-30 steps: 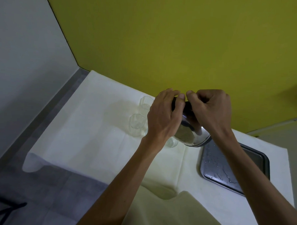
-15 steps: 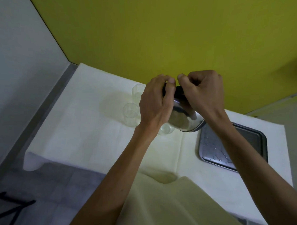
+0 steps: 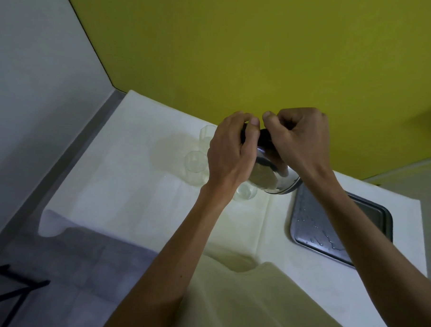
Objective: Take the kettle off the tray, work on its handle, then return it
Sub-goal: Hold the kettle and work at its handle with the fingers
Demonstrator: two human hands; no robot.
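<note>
Kettle [image 3: 270, 177] off tray [image 3: 313, 222]; handle [image 3: 265, 140] work under way.
Handle is gripped by left hand [image 3: 231, 154] and right hand [image 3: 302, 140]; tray below right hand; return outstanding.

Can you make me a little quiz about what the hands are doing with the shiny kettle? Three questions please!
1. True or false: the steel kettle is standing on the metal tray.
2. Pick one: what are the left hand and the right hand gripping? A) the kettle's black handle B) a spoon C) the tray's rim.
3. How many clear cups can you see on the white cloth?

Key: 1 false, it is held up beside the tray. 2 A. 3 three.
</note>
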